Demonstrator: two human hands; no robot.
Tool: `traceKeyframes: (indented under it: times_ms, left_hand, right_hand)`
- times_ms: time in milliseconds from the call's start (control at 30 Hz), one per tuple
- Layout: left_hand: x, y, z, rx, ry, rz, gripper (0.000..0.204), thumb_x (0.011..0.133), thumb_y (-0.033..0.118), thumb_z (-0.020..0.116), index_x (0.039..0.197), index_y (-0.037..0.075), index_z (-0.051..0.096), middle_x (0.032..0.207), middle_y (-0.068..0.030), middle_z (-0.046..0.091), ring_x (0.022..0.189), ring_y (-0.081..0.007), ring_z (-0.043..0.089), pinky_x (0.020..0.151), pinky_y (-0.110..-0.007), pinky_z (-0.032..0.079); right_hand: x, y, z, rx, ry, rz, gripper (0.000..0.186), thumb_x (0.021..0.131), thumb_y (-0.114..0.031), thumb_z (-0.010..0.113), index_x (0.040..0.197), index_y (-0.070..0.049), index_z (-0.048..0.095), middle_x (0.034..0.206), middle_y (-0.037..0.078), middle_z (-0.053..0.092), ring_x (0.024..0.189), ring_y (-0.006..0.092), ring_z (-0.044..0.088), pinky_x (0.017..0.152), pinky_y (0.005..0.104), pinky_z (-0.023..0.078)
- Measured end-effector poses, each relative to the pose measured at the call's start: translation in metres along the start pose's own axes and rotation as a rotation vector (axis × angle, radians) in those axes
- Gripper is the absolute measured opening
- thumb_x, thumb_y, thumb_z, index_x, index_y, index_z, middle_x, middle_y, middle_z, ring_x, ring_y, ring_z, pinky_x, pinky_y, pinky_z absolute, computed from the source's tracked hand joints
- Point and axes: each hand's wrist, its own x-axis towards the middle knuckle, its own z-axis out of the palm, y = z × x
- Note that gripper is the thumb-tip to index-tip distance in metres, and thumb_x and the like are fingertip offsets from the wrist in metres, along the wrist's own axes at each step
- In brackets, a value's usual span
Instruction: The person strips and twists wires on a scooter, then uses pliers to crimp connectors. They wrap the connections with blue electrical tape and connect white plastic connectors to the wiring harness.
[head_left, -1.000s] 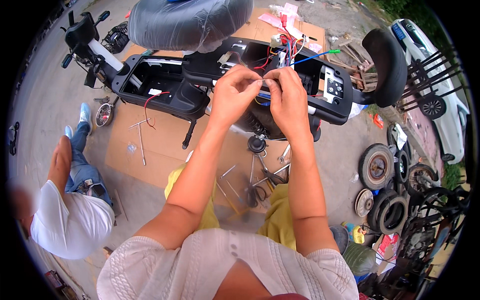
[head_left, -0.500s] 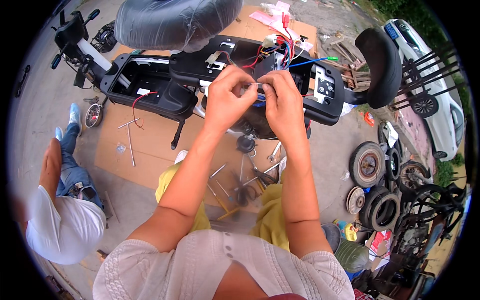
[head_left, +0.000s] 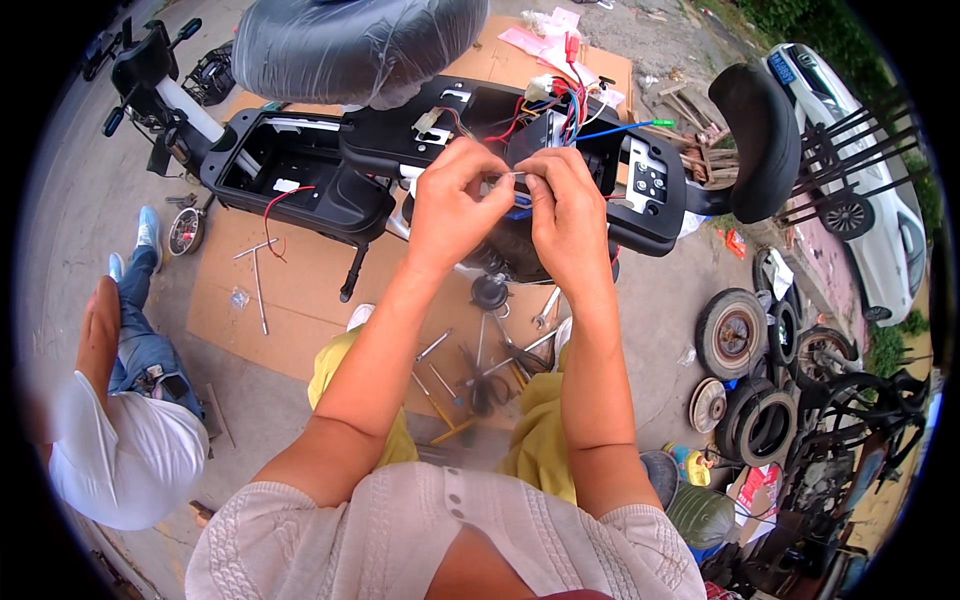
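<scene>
Over the black body of an electric scooter, my two hands meet fingertip to fingertip. My left hand pinches one end of a thin, pale wire-like strand between thumb and forefinger. The other end is pinched by my right hand. Fingers hide most of the strand, so its exact kind is unclear. Just beyond them, a bundle of coloured wires with plugs rises from an open compartment. A blue wire with a green tip sticks out to the right. A white connector lies left of the bundle.
A plastic-wrapped seat stands beyond the body, and a black backrest at its right end. Cardboard beneath carries a T-handle wrench and other tools. Another person is at left. Old tyres lie at right.
Both hands keep their pinch at nearly the same spot, with only slight finger movement. The whole view has shifted a little.
</scene>
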Motion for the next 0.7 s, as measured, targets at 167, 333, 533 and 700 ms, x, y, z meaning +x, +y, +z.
traceKeyframes:
  times_ms: [167, 333, 533, 700]
  left_hand:
    - [-0.0002, -0.001, -0.0005, 0.008, -0.002, 0.017, 0.009, 0.074, 0.003, 0.07, 0.082, 0.0, 0.066, 0.077, -0.004, 0.058, 0.057, -0.0096, 0.049, 0.053, -0.026, 0.04]
    - [-0.0002, 0.0002, -0.0011, -0.003, 0.002, 0.014, 0.008, 0.075, 0.003, 0.07, 0.083, 0.0, 0.067, 0.077, -0.0042, 0.059, 0.057, -0.0099, 0.05, 0.053, -0.026, 0.04]
    - [-0.0002, 0.0002, -0.0004, -0.017, 0.013, 0.015, 0.008, 0.075, 0.003, 0.07, 0.083, 0.0, 0.068, 0.077, -0.0046, 0.06, 0.059, -0.0098, 0.051, 0.054, -0.025, 0.041]
    - [-0.0012, -0.0016, 0.0006, -0.012, 0.031, 0.018, 0.008, 0.075, 0.002, 0.07, 0.082, 0.0, 0.068, 0.077, -0.0045, 0.06, 0.059, -0.0099, 0.052, 0.054, -0.025, 0.042]
  right_hand:
    - [-0.0003, -0.0024, -0.0004, 0.004, 0.008, -0.005, 0.009, 0.089, 0.005, 0.057, 0.097, 0.004, 0.062, 0.097, 0.015, 0.061, 0.086, 0.0311, 0.062, 0.075, 0.0364, 0.05]
    - [-0.0001, -0.0042, -0.0005, -0.002, 0.013, -0.014, 0.01, 0.09, 0.005, 0.057, 0.097, 0.004, 0.062, 0.098, 0.016, 0.061, 0.087, 0.0318, 0.063, 0.076, 0.0369, 0.05]
    - [-0.001, -0.0062, 0.0014, -0.02, 0.034, -0.024, 0.011, 0.089, 0.005, 0.057, 0.098, 0.004, 0.063, 0.099, 0.016, 0.061, 0.089, 0.0324, 0.062, 0.078, 0.0371, 0.05]
    - [-0.0024, -0.0101, 0.0037, -0.035, 0.047, -0.023, 0.013, 0.089, 0.006, 0.056, 0.099, 0.004, 0.064, 0.102, 0.017, 0.061, 0.09, 0.0334, 0.062, 0.079, 0.0377, 0.051]
